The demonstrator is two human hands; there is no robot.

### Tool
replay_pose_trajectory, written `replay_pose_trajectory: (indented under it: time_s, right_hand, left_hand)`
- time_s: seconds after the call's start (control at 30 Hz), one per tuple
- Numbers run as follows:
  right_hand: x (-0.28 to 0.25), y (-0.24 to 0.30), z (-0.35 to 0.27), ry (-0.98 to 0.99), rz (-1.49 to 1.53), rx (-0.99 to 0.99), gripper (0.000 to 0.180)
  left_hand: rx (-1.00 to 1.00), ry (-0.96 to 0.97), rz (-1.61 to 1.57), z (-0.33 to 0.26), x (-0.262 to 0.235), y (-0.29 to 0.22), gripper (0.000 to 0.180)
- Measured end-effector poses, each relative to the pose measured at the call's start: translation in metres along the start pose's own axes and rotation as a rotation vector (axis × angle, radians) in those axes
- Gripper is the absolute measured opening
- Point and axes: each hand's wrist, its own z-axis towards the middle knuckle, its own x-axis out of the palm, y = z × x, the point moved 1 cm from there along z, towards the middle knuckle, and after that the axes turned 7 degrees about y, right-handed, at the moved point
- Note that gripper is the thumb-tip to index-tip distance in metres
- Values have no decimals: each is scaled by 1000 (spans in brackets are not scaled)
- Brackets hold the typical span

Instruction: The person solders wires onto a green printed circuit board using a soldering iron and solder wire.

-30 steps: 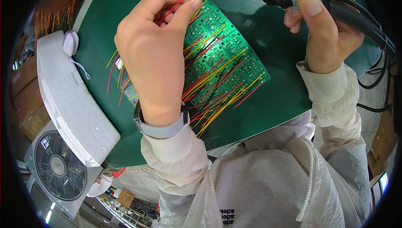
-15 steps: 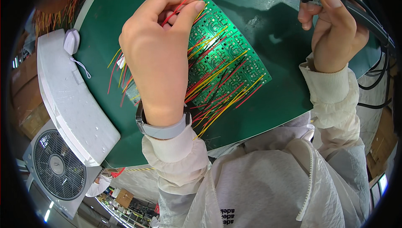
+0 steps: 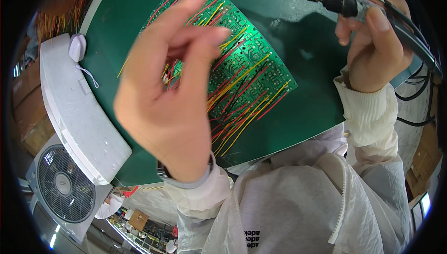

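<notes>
My left hand (image 3: pixel 163 81), slightly smeared by motion, hovers over the left part of a green circuit board (image 3: pixel 279 70). Its fingers are apart and no wire shows between them. Red wires (image 3: pixel 226 58) and yellow wires (image 3: pixel 253 70), with a few black ones, stick out from the board in rows toward the lower left. A red wire (image 3: pixel 170 3) lies across the board's upper end, beyond my fingers. Over at the right, my right hand (image 3: pixel 377 44) is closed round a soldering iron (image 3: pixel 333 0), whose tip points left, above the mat and apart from the board.
A green mat (image 3: pixel 307 95) covers the table. White foam (image 3: pixel 84 109) stands along the left edge, a small white device (image 3: pixel 77 47) on its top end. Bundled wires (image 3: pixel 56 25) lie at the upper left, a fan (image 3: pixel 65 184) at the lower left. Black cables (image 3: pixel 419 91) hang at right.
My left hand has let go of a red wire and drawn back toward me and to the left. The board has shifted slightly left. The soldering iron has moved slightly and turned, showing a thin metal tube.
</notes>
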Motion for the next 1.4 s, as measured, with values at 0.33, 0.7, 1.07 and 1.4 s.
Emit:
replay_pose_trajectory:
  time_s: [0.33,0.7,1.07,1.4]
  right_hand:
    - [0,7,-14,69,-18,18,26]
    - [0,7,-14,127,-23,-9,26]
    - [2,7,-15,128,-41,-6,28]
    - [-1,5,-13,194,-22,-33,28]
  left_hand:
    - [205,-36,357,-6,15,25,6]
    - [231,-40,419,-5,15,28,6]
    - [237,-35,432,-3,16,29,5]
    - [251,-25,436,-2,16,29,6]
